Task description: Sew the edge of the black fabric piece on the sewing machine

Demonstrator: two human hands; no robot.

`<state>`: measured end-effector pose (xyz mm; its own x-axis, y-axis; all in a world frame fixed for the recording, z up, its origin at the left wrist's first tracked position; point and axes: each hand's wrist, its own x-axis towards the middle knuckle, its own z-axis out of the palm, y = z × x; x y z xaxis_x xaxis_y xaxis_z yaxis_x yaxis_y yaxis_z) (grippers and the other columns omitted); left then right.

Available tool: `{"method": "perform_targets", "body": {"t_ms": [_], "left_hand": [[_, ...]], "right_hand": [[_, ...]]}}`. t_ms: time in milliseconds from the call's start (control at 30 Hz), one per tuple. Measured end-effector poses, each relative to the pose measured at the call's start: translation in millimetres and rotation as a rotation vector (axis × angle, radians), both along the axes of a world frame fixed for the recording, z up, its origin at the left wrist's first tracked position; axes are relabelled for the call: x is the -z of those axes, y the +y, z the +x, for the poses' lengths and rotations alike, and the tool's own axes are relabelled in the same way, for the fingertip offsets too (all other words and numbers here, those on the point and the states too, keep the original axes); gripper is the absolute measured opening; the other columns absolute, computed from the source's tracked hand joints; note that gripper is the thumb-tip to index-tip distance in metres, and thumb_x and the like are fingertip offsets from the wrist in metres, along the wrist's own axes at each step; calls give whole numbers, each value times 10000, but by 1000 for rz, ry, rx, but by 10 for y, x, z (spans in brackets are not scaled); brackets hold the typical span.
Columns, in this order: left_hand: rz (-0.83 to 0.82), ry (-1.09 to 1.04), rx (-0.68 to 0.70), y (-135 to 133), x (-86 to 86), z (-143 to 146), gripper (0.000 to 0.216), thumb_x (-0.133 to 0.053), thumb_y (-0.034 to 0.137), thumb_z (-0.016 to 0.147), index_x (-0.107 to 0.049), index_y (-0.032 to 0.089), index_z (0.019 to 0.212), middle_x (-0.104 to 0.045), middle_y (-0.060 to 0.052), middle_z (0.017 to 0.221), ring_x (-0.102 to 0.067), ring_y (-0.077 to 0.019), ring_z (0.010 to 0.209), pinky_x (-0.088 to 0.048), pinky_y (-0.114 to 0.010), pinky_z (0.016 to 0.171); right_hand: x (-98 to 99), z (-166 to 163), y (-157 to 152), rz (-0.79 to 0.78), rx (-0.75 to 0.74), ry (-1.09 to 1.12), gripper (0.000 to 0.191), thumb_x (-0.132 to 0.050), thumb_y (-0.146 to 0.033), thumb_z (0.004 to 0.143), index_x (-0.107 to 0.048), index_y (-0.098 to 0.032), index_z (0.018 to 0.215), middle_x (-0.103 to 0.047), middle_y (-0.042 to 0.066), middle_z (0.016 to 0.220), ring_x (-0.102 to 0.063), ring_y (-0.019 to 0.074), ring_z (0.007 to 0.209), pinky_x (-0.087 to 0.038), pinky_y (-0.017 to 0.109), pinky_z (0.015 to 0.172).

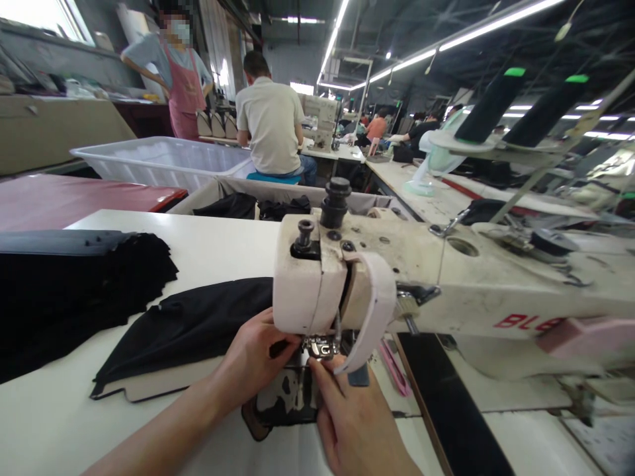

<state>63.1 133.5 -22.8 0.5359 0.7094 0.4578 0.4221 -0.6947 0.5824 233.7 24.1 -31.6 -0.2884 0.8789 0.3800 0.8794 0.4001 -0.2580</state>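
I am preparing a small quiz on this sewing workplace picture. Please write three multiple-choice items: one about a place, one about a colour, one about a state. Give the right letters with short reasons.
1. Where is the left hand?
A. at the presser foot, under the sewing machine head
B. inside the white tub
C. on the thread cones

2. What colour is the fabric piece lying to the left of the machine?
A. white
B. black
C. red

3. How are the two hands occupied?
A. both lie flat on the table, far from the machine
B. both are raised above the machine
C. both have their fingers at the workpiece near the needle

Answers:
1 A, the left hand reaches in below the machine head.
2 B, the cloth is plainly black on the pale table.
3 C, the right hand and the left hand meet at the presser foot.
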Motion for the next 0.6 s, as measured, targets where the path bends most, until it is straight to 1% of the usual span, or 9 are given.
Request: {"method": "perform_targets", "body": {"t_ms": [67, 133, 233, 300, 367, 433, 500, 533, 600], "left_hand": [[-8, 31, -5, -5, 5, 0, 155, -560, 128, 792, -673, 178, 697, -687, -28, 799, -632, -168, 776, -508, -244, 704], [-7, 69, -39, -10, 16, 23, 123, -557, 142, 790, -669, 175, 751, -680, -47, 837, -623, -196, 821, -504, -281, 728], [0, 138, -111, -7, 11, 73, 127, -556, 153, 776, -637, 160, 874, -652, -92, 947, -585, -251, 914, -476, -379, 828], [-11, 198, -123, -2, -24, 53, 110, -536, 164, 787, -612, 167, 866, -639, -95, 947, -574, -260, 925, -460, -402, 854], [-37, 256, -144, -19, -88, -65, 96, -487, 177, 823, -577, 175, 790, -626, -85, 882, -578, -250, 878, -466, -389, 818], [-70, 303, -217, -88, -184, -279, 178, -415, 212, 883, -514, 182, 739, -589, -64, 772, -577, -228, 752, -474, -364, 708], [-125, 316, -300, -230, -306, -512, 259, -335, 284, 945, -443, 201, 725, -522, -11, 659, -531, -189, 597, -445, -318, 578], [-164, 301, -327, -328, -372, -600, 286, -306, 329, 967, -417, 210, 732, -492, 14, 627, -506, -171, 553, -427, -294, 540], [-285, 180, -331, -548, -489, -671, 287, -318, 397, 974, -417, 219, 771, -508, 28, 663, -518, -153, 588, -437, -265, 558]], "right_hand": [[6, 20, 3, -24, -20, 8, 541, -441, -35, 717, -524, -44, 1252, -552, 200, 1096, -499, 346, 1023, -483, 556, 885], [3, 36, 1, -62, -36, 18, 556, -448, -26, 718, -501, -47, 1271, -544, 200, 1112, -492, 352, 1050, -470, 566, 900], [-27, 35, 3, -135, -15, 75, 535, -443, -11, 727, -515, -94, 1251, -549, 177, 1131, -510, 337, 1045, -478, 552, 885], [-55, 34, 11, -161, -1, 120, 505, -438, 1, 732, -537, -120, 1212, -559, 161, 1125, -523, 322, 1030, -485, 535, 872], [-82, 54, 17, -153, -8, 152, 483, -429, 9, 739, -549, -127, 1187, -567, 157, 1121, -529, 319, 1027, -486, 536, 868], [-106, 84, 6, -133, -19, 171, 452, -415, 5, 763, -558, -132, 1170, -573, 158, 1118, -538, 318, 1018, -490, 540, 856], [-123, 71, -30, -81, -48, 223, 443, -421, -23, 799, -549, -169, 1197, -574, 147, 1138, -547, 311, 1029, -489, 538, 865], [-125, 28, -57, -60, -68, 286, 460, -443, -45, 813, -529, -204, 1236, -565, 133, 1174, -541, 307, 1068, -480, 532, 895], [-108, -156, -126, -81, -140, 527, 558, -538, -128, 825, -439, -303, 1345, -531, 89, 1270, -527, 286, 1146, -470, 484, 955]]}}
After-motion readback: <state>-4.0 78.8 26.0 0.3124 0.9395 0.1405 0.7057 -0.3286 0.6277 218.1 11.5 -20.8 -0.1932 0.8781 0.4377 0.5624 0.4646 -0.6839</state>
